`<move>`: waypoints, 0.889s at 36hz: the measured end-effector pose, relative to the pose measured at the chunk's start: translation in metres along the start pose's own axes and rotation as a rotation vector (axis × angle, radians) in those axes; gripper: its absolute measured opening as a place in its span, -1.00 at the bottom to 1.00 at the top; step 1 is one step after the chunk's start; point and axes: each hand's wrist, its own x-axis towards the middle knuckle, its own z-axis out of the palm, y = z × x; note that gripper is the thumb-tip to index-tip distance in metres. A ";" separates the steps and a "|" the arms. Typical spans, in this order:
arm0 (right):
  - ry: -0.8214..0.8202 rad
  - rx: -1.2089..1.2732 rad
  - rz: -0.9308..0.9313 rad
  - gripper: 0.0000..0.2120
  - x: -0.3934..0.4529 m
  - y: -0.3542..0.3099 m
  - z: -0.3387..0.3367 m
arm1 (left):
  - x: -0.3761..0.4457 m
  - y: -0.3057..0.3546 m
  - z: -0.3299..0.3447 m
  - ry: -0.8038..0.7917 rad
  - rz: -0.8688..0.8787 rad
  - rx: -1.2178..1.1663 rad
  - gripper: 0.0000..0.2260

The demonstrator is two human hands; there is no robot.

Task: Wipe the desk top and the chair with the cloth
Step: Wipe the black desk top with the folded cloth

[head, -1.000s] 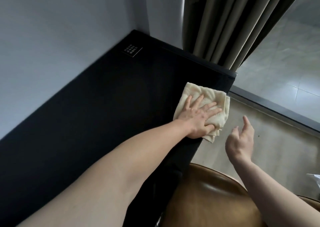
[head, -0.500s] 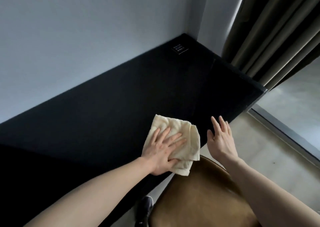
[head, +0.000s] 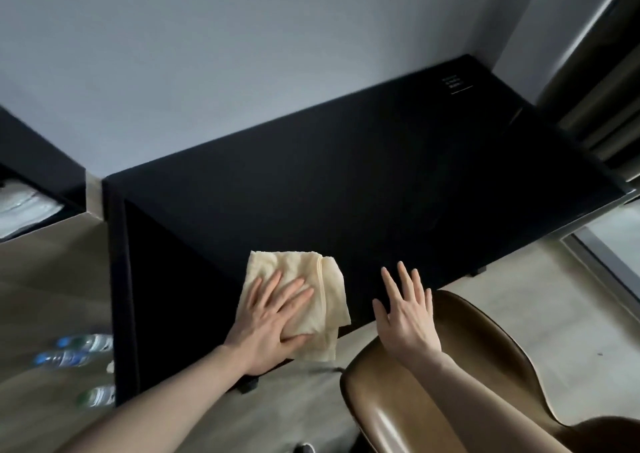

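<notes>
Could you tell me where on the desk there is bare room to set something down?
The desk top is bare from the cloth back to the wall and across to the curtain end. Only the near edge is crowded: left hand on the cloth, right hand beside it.

Water bottles (head: pixel 74 359) on floor (head: pixel 52 279), curtain (head: pixel 602 82)

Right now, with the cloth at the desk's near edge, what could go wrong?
The cloth already overhangs the desk's front edge, pinned only by the flat left hand; another pull could drop it. The right hand hovers open, holding nothing. Water bottles on the floor could trip a sidestep.
</notes>
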 end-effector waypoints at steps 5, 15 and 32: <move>-0.038 -0.023 -0.069 -0.39 -0.016 -0.042 0.031 | -0.069 -0.047 0.009 0.013 -0.133 -0.006 -0.24; -0.168 -0.149 -0.086 -0.33 -0.044 -0.102 0.076 | -0.197 -0.107 0.040 0.030 -0.406 -0.083 -0.24; -0.249 -0.223 -0.084 -0.19 -0.042 -0.099 0.098 | -0.074 -0.183 -0.008 -0.007 -0.644 -0.118 -0.24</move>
